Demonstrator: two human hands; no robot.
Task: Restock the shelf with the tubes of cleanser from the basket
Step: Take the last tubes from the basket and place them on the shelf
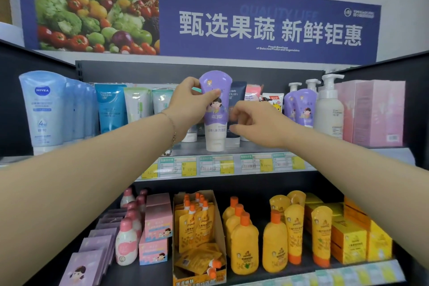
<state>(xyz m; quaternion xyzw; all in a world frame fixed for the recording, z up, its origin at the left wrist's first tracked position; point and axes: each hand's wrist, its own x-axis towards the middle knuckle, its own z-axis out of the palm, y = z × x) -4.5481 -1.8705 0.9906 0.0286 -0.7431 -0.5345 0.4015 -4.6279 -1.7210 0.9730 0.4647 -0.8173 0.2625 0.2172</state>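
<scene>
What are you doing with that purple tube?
A person is stocking a shop shelf. The left hand holds a purple tube upright, cap down, on the top shelf among other tubes. The right hand is open beside it, fingers near its lower part. The basket is out of view.

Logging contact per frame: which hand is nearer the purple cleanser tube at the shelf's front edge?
Left. The left hand grips the purple cleanser tube by its upper part, thumb across the front. The right hand hangs beside its lower right, fingers curled; contact unclear.

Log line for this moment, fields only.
step: placing purple tube on upper shelf | left hand: gripping tube | right hand: beside tube, open | tube: upright, cap down
</scene>
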